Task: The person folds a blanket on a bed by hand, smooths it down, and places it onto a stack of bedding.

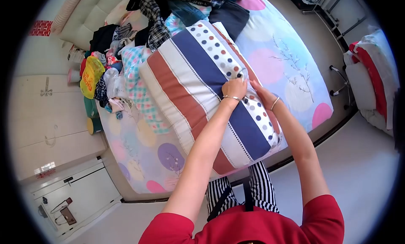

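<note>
A thick folded quilt (198,92) with rust, white and navy stripes and a polka-dot band lies on the bed. My left hand (235,88) is closed in a fist on the dotted band along its right side, where the fabric bunches up. Close beside it, my right hand (263,95) rests against the quilt's right edge, fingers stretched out towards the left hand. Its thumb and fingertips are partly hidden. Each wrist wears a bangle.
The bed (295,62) has a pastel sheet with coloured circles. Mixed clothes (107,54) are heaped at its far left, with a yellow bag (92,76) among them. At right stands a chair (363,81) loaded with bedding. A white cabinet (50,117) lines the left.
</note>
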{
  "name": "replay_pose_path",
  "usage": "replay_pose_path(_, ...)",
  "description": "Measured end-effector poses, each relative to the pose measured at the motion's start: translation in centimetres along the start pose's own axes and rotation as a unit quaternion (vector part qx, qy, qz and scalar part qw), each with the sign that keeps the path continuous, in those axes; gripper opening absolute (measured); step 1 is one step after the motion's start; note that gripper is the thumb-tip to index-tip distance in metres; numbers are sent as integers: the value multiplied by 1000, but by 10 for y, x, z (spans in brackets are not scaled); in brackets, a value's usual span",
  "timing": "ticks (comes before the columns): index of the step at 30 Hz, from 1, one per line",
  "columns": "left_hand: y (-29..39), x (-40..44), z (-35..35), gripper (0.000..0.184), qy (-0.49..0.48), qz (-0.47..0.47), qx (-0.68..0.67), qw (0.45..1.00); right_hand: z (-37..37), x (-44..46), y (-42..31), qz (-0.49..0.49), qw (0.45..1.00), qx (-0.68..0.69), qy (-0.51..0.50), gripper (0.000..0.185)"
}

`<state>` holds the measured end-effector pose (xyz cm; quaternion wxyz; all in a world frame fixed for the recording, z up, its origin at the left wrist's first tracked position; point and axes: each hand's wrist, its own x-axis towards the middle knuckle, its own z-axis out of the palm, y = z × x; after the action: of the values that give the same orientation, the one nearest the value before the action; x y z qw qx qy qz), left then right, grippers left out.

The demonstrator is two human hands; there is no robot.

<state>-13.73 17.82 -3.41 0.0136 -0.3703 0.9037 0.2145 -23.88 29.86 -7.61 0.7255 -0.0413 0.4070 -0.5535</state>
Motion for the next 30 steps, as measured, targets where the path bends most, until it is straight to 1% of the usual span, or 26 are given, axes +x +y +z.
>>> replay_pose_path(2,-4,4,11,45,-27,16,0,999,6,0,5,-68,986,-118,100,63)
replay_pose_path(3,-4,2,6,43,-34,16,-8,999,11,2,0,-64,989,-122,62,66)
replay_pose_path(4,-4,-5,1,43,-34,14,-1,999,13,8,-9,-16,989,-143,45,65)
replay_pose_path(6,2,-14,-16,38,22,46,11,999,27,26,-17,-37,993,-92,62,59)
replay_pose_path(7,7,-17,-27,35,65,69,20,995,36,25,-24,-73,989,-105,74,57)
replay_pose_path(8,18,-22,-49,33,104,89,27,990,61,6,-40,-104,984,-117,86,55)
replay_pose_path(9,23,-22,-62,29,149,128,26,980,61,3,-44,-145,975,-149,80,54)
replay_pose_path(10,30,-24,-67,29,144,123,28,982,61,1,-49,-185,963,-180,77,54)
replay_pose_path(12,43,-9,-72,27,151,203,2,967,43,-1,-57,-230,947,-203,93,54)
replay_pose_path(13,45,2,-62,26,140,225,-2,964,34,-1,-57,-250,940,-200,121,54)
replay_pose_path(14,40,16,-38,26,107,235,-23,966,19,0,-54,-250,939,-200,128,54)
replay_pose_path(15,26,26,-11,24,19,219,18,975,4,0,-46,-129,949,-239,162,57)
replay_pose_path(16,14,35,15,23,-65,203,59,975,-14,3,-38,-9,942,-275,194,61)
replay_pose_path(17,1,41,29,20,-86,220,61,970,-35,12,3,-165,898,-334,235,70)
replay_pose_path(18,0,51,18,20,-83,222,55,970,-7,-28,-8,-98,919,-309,222,83)
replay_pose_path(19,-1,57,-5,17,-72,245,-66,965,-18,-37,18,-134,921,-306,199,89)
replay_pose_path(20,-3,62,-34,15,-60,265,-183,945,-3,-63,18,-173,879,-383,226,94)
replay_pose_path(21,-5,71,-65,11,63,229,-168,957,9,-83,18,-144,866,-416,237,95)
replay_pose_path(22,-28,100,-81,14,146,216,-104,960,3,-89,38,-196,835,-453,243,97)
replay_pose_path(23,-48,127,-98,20,263,216,-24,940,-3,-94,58,-191,827,-459,263,97)
replay_pose_path(24,-77,164,-111,35,285,224,-4,932,-8,-94,69,-186,816,-467,285,98)
replay_pose_path(25,-103,194,-112,54,296,146,93,939,-12,-90,67,-185,815,-467,290,98)
replay_pose_path(26,-134,220,-97,68,307,46,192,931,-12,-87,63,-147,816,-466,309,93)
replay_pose_path(27,-136,235,-107,67,118,8,116,986,-9,-86,61,-107,817,-463,328,89)
replay_pose_path(28,-130,242,-119,67,-76,-30,36,996,-3,-87,57,-101,817,-461,330,89)
replay_pose_path(30,-109,242,-128,58,37,30,26,999,5,-89,43,-72,841,-418,337,84)
